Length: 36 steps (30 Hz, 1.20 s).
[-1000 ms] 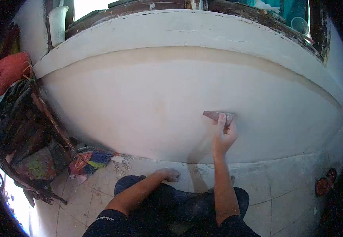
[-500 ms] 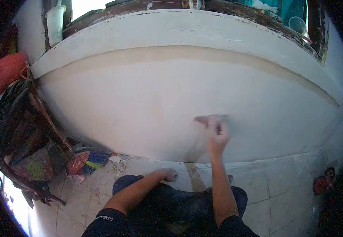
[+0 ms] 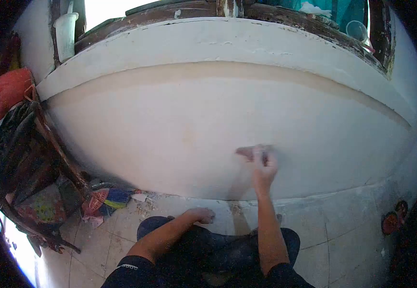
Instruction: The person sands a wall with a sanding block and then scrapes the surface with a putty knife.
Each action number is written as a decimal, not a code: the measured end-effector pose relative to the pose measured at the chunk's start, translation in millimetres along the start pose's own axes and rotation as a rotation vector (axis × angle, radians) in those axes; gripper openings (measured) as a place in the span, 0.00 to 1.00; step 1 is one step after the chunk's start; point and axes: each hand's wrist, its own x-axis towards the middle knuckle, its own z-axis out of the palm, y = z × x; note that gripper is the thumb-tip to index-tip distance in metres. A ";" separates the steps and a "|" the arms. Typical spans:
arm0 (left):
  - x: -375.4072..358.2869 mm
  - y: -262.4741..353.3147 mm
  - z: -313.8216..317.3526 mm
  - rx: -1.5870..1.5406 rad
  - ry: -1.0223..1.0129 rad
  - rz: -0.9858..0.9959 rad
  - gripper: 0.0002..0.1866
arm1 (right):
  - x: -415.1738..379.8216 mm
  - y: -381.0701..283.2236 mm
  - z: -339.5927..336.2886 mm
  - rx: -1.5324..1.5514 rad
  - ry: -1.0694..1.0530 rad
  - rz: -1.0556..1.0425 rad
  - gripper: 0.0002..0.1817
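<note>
My right hand (image 3: 264,169) presses against the white wall (image 3: 170,120) below the window ledge. Its fingers close round a flat brown piece that looks like sandpaper (image 3: 243,151), slightly blurred by motion. The far side of that piece is hidden behind the fingers. My left hand (image 3: 201,215) rests by my left knee with its fingers curled in, and nothing shows in it.
On the ledge (image 3: 208,41) a white container (image 3: 65,36) stands at left and a clear cup (image 3: 357,31) at right. Left of me are a cloth-draped wooden frame (image 3: 62,149), a red bundle (image 3: 14,89) and colourful scraps (image 3: 105,200). Debris lies on the tiled floor (image 3: 122,230).
My right hand and the sandpaper sit slightly lower in view. The whole scene has shifted a little downward with the camera. My left hand has stayed by the knee.
</note>
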 end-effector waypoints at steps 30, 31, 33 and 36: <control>-7.0 -14.0 4.5 -0.011 -0.103 -0.026 0.20 | -9.4 -6.4 10.1 -0.285 -0.285 -0.097 0.17; -9.5 -20.1 8.0 -0.199 -0.054 -0.012 0.20 | -7.0 -11.3 11.3 -0.169 -0.110 -0.101 0.15; 4.1 -15.2 10.8 0.006 -0.021 -0.025 0.20 | -2.8 -23.1 13.3 -0.050 0.061 -0.105 0.14; -2.0 -24.7 9.3 0.242 0.025 0.126 0.20 | -2.1 -18.8 13.9 0.142 0.128 -0.036 0.14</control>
